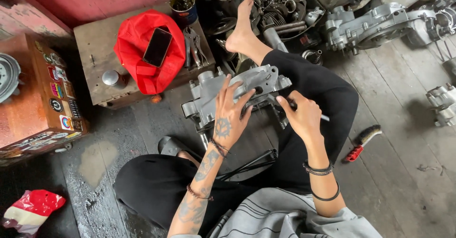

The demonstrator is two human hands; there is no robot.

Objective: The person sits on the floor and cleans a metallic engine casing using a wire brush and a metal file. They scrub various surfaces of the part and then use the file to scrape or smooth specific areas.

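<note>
Head view: a person sits on a wooden floor [403,162] with one leg stretched toward a heap of engine parts [285,5].
Engine case: a grey metal engine case [237,93] rests across the person's lap, just in front of the low wooden stand [95,43].
Left hand: the left hand [229,112] lies spread flat on the case with fingers splayed, pressing on it, not gripping it.
Right hand: the right hand [304,117] is closed around a thin dark tool [308,112], whose tip points at a round hole near the middle of the case.
On the stand: a red bag [137,48] with a black phone [157,47] on top, pliers [194,45] at the right edge, and a dark tin [183,5] at the far corner.
On the floor: a wire brush with a red handle [363,143] lies right of the knee; a second engine case [375,24] sits farther off.
Progress: the case looks bare and stripped, with the tool at the hole, so I judge the work on that opening is under way and not finished.
Hard to see: the tool's tip is hidden by the fingers; what lies under the case is dark; a part at the right edge [441,105] is cut off.
</note>
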